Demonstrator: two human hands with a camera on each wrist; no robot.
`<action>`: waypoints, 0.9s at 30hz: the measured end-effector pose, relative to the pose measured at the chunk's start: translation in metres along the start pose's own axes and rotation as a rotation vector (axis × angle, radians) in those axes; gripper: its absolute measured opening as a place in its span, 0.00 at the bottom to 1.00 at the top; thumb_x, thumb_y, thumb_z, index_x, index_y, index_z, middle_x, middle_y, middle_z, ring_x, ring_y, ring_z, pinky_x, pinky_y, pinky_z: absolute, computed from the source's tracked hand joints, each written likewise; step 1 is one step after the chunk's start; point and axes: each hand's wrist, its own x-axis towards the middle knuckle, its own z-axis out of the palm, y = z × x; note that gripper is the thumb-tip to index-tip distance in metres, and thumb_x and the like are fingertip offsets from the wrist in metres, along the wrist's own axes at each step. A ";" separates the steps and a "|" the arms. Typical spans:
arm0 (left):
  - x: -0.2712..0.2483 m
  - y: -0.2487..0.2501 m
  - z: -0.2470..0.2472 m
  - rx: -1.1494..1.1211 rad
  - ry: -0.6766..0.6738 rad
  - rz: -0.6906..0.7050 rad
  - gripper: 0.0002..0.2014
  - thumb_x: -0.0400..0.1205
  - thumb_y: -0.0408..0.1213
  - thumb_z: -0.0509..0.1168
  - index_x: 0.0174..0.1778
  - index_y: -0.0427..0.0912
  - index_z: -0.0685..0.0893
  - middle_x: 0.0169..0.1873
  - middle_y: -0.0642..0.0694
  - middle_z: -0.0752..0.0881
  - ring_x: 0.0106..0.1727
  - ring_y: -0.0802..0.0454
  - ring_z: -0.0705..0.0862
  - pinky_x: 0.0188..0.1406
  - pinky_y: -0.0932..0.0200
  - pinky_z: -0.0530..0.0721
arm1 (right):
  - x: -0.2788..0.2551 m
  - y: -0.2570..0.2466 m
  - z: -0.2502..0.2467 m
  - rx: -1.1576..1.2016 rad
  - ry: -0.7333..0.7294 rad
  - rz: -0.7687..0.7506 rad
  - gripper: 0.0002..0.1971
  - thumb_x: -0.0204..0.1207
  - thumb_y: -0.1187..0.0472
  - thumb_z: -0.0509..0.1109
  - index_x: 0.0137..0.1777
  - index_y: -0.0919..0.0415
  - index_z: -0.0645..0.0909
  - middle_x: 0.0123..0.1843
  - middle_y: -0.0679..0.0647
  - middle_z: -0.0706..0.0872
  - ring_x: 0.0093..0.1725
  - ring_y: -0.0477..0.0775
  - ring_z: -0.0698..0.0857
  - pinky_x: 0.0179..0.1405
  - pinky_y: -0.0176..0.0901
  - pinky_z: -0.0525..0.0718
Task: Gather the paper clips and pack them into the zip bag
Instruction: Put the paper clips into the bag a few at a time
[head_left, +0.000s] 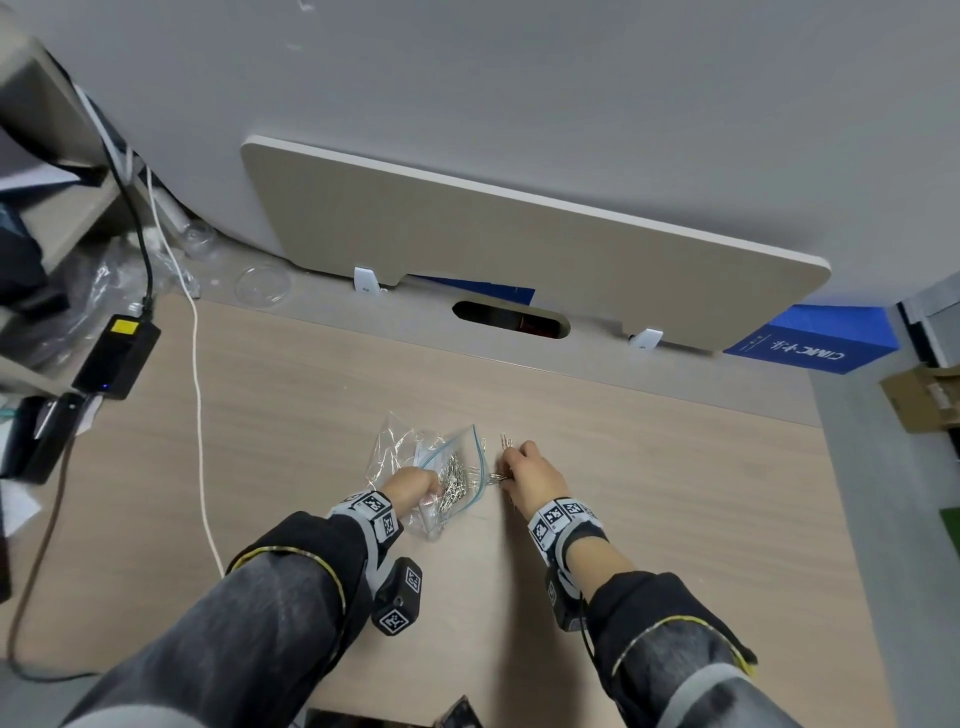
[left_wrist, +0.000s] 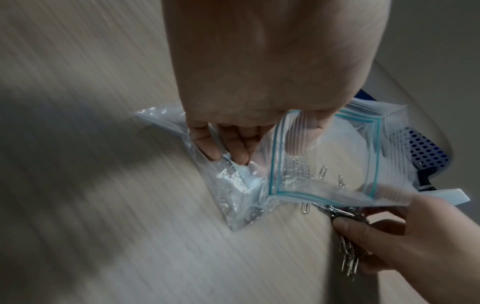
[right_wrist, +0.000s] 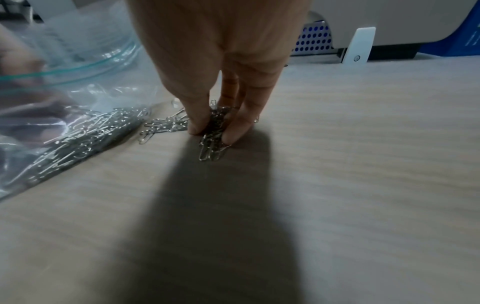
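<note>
A clear zip bag (head_left: 451, 470) with a teal seal strip lies on the wooden desk, with several silver paper clips inside it (right_wrist: 78, 142). My left hand (head_left: 413, 486) grips the bag's edge and holds its mouth (left_wrist: 322, 156) lifted. My right hand (head_left: 530, 475) is just right of the bag and pinches a bunch of paper clips (right_wrist: 213, 131) between thumb and fingers against the desk. More loose clips (right_wrist: 166, 125) lie between that bunch and the bag's mouth. A few clips (head_left: 506, 441) also lie beyond my right hand.
A crumpled clear plastic wrapper (head_left: 389, 447) lies left of the bag. A white cable (head_left: 197, 395) runs down the desk's left side beside a black power adapter (head_left: 117, 356). A beige panel (head_left: 519, 249) stands at the back, with a blue box (head_left: 810, 343) at far right.
</note>
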 end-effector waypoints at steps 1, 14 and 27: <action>-0.001 0.000 0.000 0.010 -0.008 0.001 0.05 0.76 0.29 0.61 0.39 0.32 0.81 0.45 0.41 0.83 0.41 0.46 0.77 0.44 0.57 0.73 | 0.000 0.000 0.000 0.007 0.014 0.003 0.10 0.77 0.64 0.67 0.57 0.58 0.78 0.56 0.57 0.75 0.50 0.65 0.83 0.49 0.52 0.82; -0.003 0.004 0.000 0.011 0.001 0.006 0.10 0.77 0.28 0.61 0.28 0.34 0.76 0.64 0.36 0.84 0.48 0.44 0.79 0.51 0.53 0.76 | -0.015 0.018 -0.033 0.888 0.113 0.413 0.08 0.73 0.72 0.74 0.37 0.63 0.79 0.29 0.57 0.81 0.25 0.53 0.81 0.26 0.43 0.88; -0.017 0.007 0.001 -0.011 0.034 0.022 0.07 0.78 0.29 0.62 0.33 0.36 0.78 0.34 0.43 0.77 0.40 0.47 0.77 0.42 0.59 0.73 | -0.014 -0.067 -0.078 0.556 -0.091 0.086 0.08 0.73 0.67 0.75 0.37 0.60 0.79 0.30 0.56 0.84 0.25 0.54 0.84 0.29 0.47 0.87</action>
